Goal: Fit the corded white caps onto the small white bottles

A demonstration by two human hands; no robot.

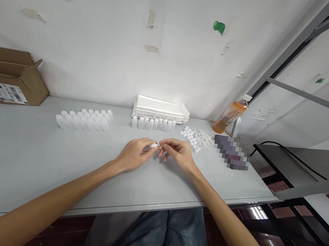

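Observation:
My left hand (136, 154) is closed round a small white squeeze bottle (149, 147), which lies tilted with its top end to the right. At that end the thumb and fingertips of my right hand (178, 153) pinch together; what they hold is too small to make out. Behind my hands stands a row of similar bottles (151, 124) with thin tips on top. To the right lie a heap of small white caps (192, 138) and a tangle of small white pieces (205, 139). Several translucent white bottles (85, 121) are lined up in rows on the left.
A stack of flat white packets (162, 107) rests against the wall. An orange drink bottle (231, 116) leans at the back right, near a blurred-out dark object (231, 152). An open cardboard box (6, 73) sits at the far left of the grey table (21, 158).

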